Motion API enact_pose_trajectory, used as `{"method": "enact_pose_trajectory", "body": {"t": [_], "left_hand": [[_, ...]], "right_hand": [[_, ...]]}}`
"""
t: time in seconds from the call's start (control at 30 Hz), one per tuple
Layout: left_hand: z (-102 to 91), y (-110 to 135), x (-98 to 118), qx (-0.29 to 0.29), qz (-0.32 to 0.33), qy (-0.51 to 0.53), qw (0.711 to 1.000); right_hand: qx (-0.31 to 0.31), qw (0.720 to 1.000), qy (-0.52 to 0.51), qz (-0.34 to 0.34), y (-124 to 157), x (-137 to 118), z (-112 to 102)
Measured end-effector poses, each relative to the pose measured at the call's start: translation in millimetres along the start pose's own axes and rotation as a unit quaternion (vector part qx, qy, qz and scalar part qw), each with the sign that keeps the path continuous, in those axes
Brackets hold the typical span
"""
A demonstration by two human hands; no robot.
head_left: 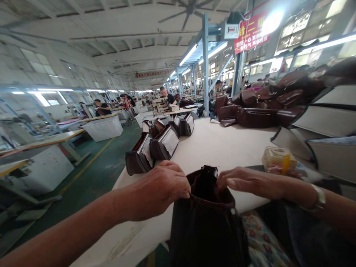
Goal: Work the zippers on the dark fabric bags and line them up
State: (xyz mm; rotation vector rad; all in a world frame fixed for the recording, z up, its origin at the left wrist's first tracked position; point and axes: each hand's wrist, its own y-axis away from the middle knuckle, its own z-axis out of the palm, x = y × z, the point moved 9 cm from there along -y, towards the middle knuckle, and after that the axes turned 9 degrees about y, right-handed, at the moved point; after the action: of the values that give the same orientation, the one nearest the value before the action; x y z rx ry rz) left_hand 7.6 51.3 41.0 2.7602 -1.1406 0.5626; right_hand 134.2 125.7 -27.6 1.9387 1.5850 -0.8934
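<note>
A dark brown leather bag (pixel 207 230) stands at the near edge of the table, its mouth turned up and gaping. My left hand (pixel 164 189) pinches the left side of the bag's rim between thumb and fingers. At the right side of the mouth is my right hand (pixel 239 181), its fingertips reaching into the opening. Those fingertips are partly hidden by shadow and the bag's edge, so whether they grip the lining or only touch it does not show. The inside of the bag is too dark to make out.
Several half-finished bags (pixel 164 142) line the left side of the white table (pixel 230 144). A pile of brown leather bags (pixel 258 115) fills the back right, near pale panels (pixel 330 118). A clear plastic container (pixel 278 159) sits right of my hand. Co-workers are farther off.
</note>
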Motion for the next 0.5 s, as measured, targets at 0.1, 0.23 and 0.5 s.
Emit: {"method": "enact_pose_trajectory", "body": {"t": [0.1,0.23,0.5], "left_hand": [[-6.4,-1,-3,-0.014,0.009,-0.070,0.997],[-18.1,-7,-19,-0.028,0.012,-0.161,0.987],[-70.7,-50,-88,0.146,-0.066,-0.158,0.974]], "right_hand": [[0.003,0.993,0.118,-0.028,6,11,-1],[0.050,0.949,0.312,-0.002,4,21,9],[0.039,0.928,0.356,0.103,-55,47,21]]}}
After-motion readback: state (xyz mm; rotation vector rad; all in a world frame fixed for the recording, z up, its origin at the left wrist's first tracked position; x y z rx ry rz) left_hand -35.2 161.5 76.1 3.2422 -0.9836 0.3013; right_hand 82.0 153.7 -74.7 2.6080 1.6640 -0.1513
